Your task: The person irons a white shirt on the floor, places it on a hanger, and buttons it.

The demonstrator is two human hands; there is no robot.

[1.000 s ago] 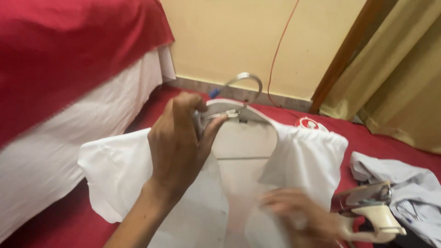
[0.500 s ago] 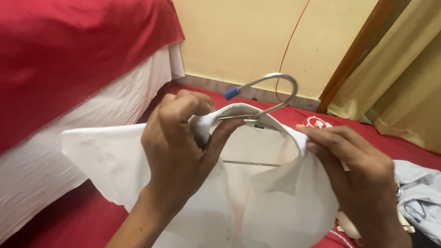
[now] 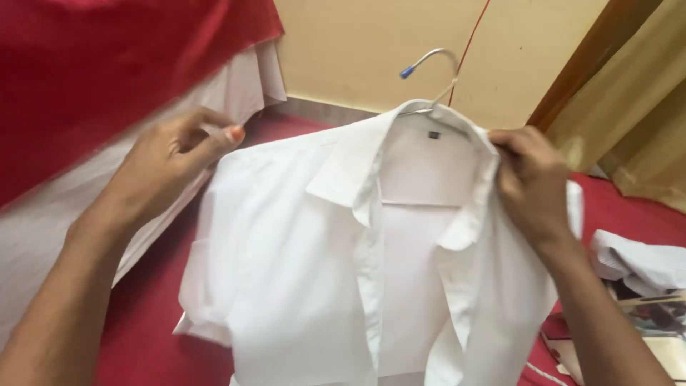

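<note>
So we've got a white shirt (image 3: 321,271) hanging on a metal hanger (image 3: 436,68) with a little blue tip on the hook, held up over a red floor covering (image 3: 153,307). Our right hand (image 3: 532,182) is pinched shut on the collar and shoulder on that side, right by the base of the hook, so that's what is carrying it. Our left hand (image 3: 168,161) is at the other shoulder, fingers curled with the thumb against the shirt's edge; it's a bit blurry, so we can't tell if it's actually gripping the fabric or just touching it. The shirt hangs open at the front, collar spread, one short sleeve drooping at lower left. Off to the left is a bed (image 3: 86,86) with a red cover over a white sheet. Beige curtain (image 3: 636,100) at upper right, and a crumpled striped garment (image 3: 639,261) on the floor beside it.
</note>
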